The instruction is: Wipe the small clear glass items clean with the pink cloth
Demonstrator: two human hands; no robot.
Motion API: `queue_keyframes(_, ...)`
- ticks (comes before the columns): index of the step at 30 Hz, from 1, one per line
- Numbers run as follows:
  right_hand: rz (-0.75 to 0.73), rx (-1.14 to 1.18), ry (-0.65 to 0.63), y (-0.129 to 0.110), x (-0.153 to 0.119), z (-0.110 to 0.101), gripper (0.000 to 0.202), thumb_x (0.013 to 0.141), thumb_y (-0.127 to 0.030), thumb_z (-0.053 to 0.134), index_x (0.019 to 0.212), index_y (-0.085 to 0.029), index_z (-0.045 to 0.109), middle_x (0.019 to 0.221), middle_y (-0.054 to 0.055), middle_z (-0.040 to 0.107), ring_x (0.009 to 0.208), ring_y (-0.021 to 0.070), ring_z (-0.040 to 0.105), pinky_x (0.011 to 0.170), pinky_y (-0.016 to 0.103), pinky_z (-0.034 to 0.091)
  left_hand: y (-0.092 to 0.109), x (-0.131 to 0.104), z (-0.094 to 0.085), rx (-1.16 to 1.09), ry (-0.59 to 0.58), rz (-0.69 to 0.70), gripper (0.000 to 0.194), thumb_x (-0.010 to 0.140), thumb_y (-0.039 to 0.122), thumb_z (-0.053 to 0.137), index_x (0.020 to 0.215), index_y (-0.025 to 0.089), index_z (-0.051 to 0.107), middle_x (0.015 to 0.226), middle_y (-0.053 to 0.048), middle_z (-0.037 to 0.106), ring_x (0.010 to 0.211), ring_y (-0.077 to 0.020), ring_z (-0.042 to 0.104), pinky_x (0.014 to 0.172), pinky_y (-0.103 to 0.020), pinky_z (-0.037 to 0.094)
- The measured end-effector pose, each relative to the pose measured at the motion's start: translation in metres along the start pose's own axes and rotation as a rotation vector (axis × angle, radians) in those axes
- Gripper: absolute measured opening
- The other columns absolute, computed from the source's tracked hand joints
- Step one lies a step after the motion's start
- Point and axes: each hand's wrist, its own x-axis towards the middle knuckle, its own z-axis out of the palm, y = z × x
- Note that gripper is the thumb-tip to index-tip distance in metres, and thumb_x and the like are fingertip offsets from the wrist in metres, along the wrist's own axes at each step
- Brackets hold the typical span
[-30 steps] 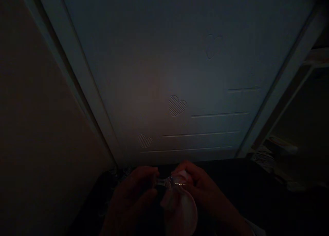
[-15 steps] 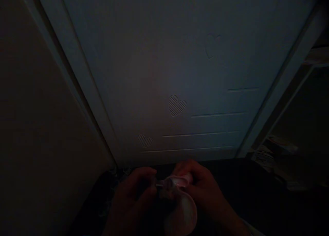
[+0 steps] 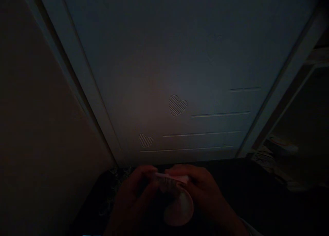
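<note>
A pale pink item (image 3: 179, 210) with a rounded, curled lower part is held between my two hands at the bottom of the view. Its exact kind is lost in the dark. My left hand (image 3: 136, 191) pinches the left end of its narrow upper part between thumb and fingers. On the other side, my right hand (image 3: 199, 183) has thumb and fingers closed round the right end. The rounded part hangs below the fingers, nearer to me. A darker, patterned patch shows at the middle of the upper part.
Ahead stands a pale door (image 3: 154, 75) with hearts and lines pressed into it. A brown wall or panel (image 3: 46, 126) rises at left. Shelves hold papers or packets (image 3: 277, 147) at right. Small, pale curled shapes (image 3: 113, 188) lie on the dark surface at left.
My hands have come closer together. The thin, light piece that spanned from my left fingers to the pink item no longer shows. The item has tilted, and its rounded part looks smaller.
</note>
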Motion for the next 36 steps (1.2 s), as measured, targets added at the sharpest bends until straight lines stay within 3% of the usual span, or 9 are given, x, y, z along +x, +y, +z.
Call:
queue_keyframes(12,0.213,0.045,0.054,0.002,0.0,-0.002,0.009,0.066,-0.023,0.077,0.074,-0.021,0.081,0.061,0.0,0.073,0.052,0.0141,0.061,0.046,0.021,0.045,-0.006,0.0,-0.007,-0.05,-0.043,-0.031,0.023,0.083,0.035,0.071,0.103,0.027,0.077,0.096,-0.002,0.081,0.09,-0.0219,0.074,0.082,-0.029,0.058)
queue_keyframes(15,0.215,0.105,0.032,0.002,0.001,-0.002,0.01,0.07,-0.027,0.078,0.079,-0.022,0.081,0.069,0.002,0.077,0.058,0.0157,0.066,0.052,0.023,0.051,-0.008,0.001,-0.006,-0.009,-0.049,0.0,0.023,0.082,0.034,0.071,0.104,0.028,0.078,0.102,-0.003,0.081,0.095,-0.0235,0.074,0.086,-0.031,0.057)
queue_keyframes(18,0.113,0.159,-0.004,0.001,0.002,-0.001,0.012,0.076,-0.03,0.079,0.085,-0.025,0.083,0.087,0.006,0.082,0.077,0.0215,0.075,0.071,0.032,0.058,-0.008,0.003,-0.004,0.035,-0.044,0.029,0.023,0.082,0.034,0.071,0.103,0.029,0.078,0.105,-0.004,0.081,0.097,-0.0243,0.074,0.088,-0.033,0.058)
queue_keyframes(21,0.056,0.156,-0.028,0.001,0.001,-0.001,0.013,0.081,-0.032,0.076,0.089,-0.027,0.083,0.096,0.007,0.083,0.09,0.0244,0.076,0.082,0.037,0.058,-0.003,0.005,0.002,0.073,-0.01,0.05,0.026,0.08,0.038,0.072,0.103,0.028,0.079,0.102,-0.005,0.082,0.098,-0.0269,0.074,0.086,-0.035,0.059)
queue_keyframes(28,0.199,0.09,-0.072,0.006,0.0,-0.002,0.023,0.081,-0.031,0.068,0.096,-0.022,0.082,0.089,0.007,0.081,0.078,0.0208,0.073,0.068,0.03,0.055,0.017,0.012,0.013,0.134,0.035,0.097,0.037,0.079,0.046,0.072,0.111,0.029,0.077,0.097,-0.006,0.082,0.101,-0.0299,0.073,0.084,-0.036,0.06)
queue_keyframes(36,0.354,0.258,-0.071,0.006,0.0,-0.004,0.019,0.066,-0.032,0.079,0.082,-0.022,0.082,0.075,0.003,0.073,0.066,0.0154,0.06,0.057,0.024,0.047,-0.006,-0.001,-0.008,0.092,-0.062,0.084,0.028,0.08,0.035,0.074,0.107,0.033,0.08,0.109,-0.003,0.082,0.105,-0.027,0.073,0.092,-0.034,0.058)
